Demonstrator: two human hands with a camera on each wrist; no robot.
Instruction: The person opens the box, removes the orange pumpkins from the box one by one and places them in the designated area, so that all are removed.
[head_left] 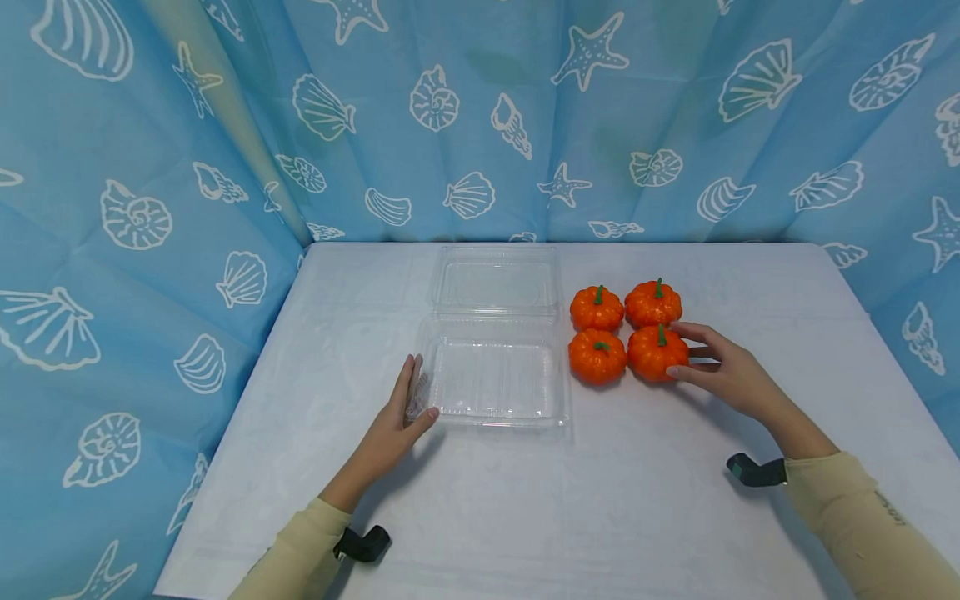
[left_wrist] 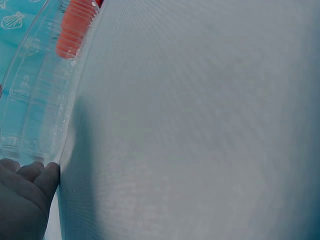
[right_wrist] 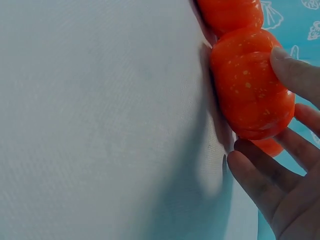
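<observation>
A clear plastic clamshell box (head_left: pixel 491 417) lies unfolded on the table, its lid (head_left: pixel 495 283) flat behind the base. At the base's left side is my left hand (head_left: pixel 393 429), fingers straight along the wall and thumb by the front corner. The left wrist view shows these fingertips (left_wrist: pixel 50 172) against the clear wall. My right hand (head_left: pixel 723 371) holds the front right orange toy pumpkin (head_left: pixel 651 354) from its right side, thumb in front and fingers behind. In the right wrist view, the thumb lies on that pumpkin (right_wrist: pixel 250 90), which still sits on or close to the table.
Three more orange pumpkins with green stems stand close by: front left (head_left: pixel 597 358), back left (head_left: pixel 597 308) and back right (head_left: pixel 652 302). They are just right of the box. A blue shell-print curtain (head_left: pixel 450 125) hangs behind and left of the white table (head_left: pixel 525 517).
</observation>
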